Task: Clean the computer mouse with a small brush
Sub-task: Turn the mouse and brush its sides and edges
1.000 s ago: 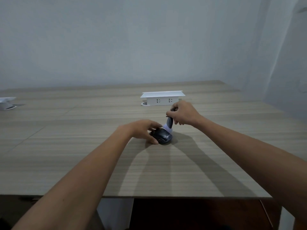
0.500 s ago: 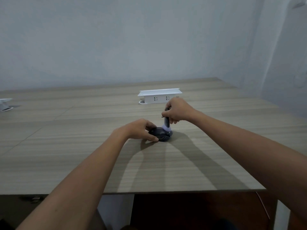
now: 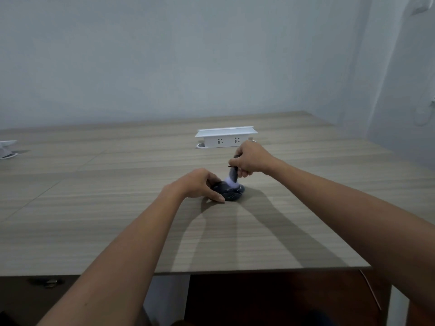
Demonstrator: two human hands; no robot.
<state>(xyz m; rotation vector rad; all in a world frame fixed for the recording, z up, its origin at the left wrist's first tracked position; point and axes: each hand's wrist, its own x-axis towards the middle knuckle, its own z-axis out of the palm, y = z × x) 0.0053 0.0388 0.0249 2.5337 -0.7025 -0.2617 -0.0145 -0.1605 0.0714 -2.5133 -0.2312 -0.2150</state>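
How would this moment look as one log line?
left hand: holds mouse | right hand: grips brush | bristles on mouse | step: brushing

An office or meeting room, by the look of it: a broad wood-grain table [image 3: 117, 208] carries a white pop-up socket box [image 3: 225, 137] just beyond the hands, and part of a second white unit [image 3: 7, 149] far off to the left of them. Plain pale walls [image 3: 164, 55] close in behind and to the right.

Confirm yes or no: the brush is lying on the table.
No, the right hand holds the brush with its bristles on the mouse.
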